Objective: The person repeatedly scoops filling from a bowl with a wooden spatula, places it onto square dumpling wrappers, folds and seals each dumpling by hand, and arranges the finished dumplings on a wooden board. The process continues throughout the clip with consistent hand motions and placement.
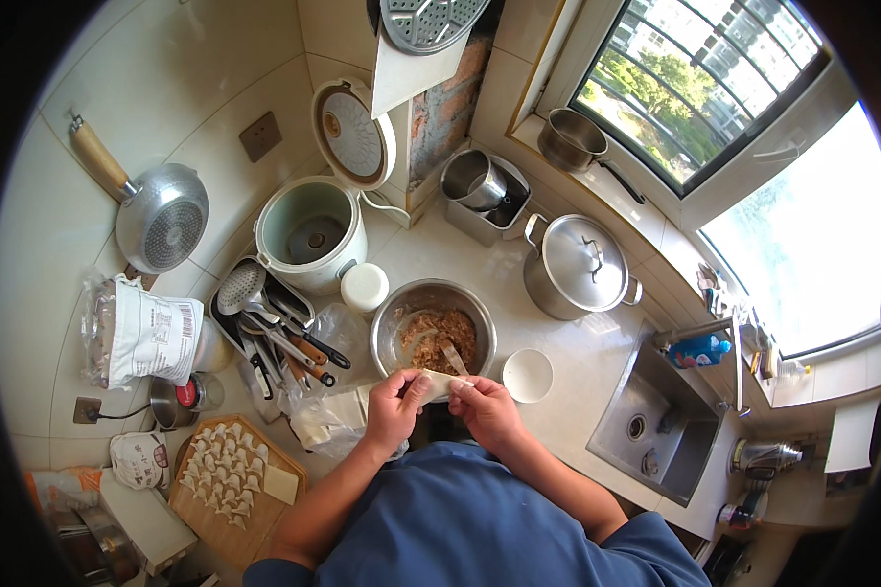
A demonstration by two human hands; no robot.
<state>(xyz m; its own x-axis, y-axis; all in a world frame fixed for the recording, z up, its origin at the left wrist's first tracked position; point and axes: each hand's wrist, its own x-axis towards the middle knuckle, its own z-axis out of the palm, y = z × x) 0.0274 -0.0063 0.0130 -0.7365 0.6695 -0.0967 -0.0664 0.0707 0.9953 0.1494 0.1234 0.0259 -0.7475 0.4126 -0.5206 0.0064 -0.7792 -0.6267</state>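
Observation:
Both of my hands pinch one pale dumpling wrapper [437, 384], folded over, at the near edge of a steel bowl. My left hand [398, 408] grips its left end and my right hand [487, 412] its right end. Inside the steel mixing bowl [486, 312] lies brown minced filling [427, 339] with a flat utensil [453, 358] stuck in it. A small white bowl [528, 376] stands to the right. Left of my hands, a stack of wrappers [338, 414] lies in clear plastic. Several folded dumplings [222, 469] and a flat wrapper [280, 484] rest on a wooden board [191, 513].
Behind the bowl stand an open rice cooker [341, 257], a white-lidded jar [365, 287] and a lidded steel pot [586, 264]. A rack of utensils [220, 323] is at the left. The sink [657, 418] is at the right, and a pan [163, 220] hangs on the left wall.

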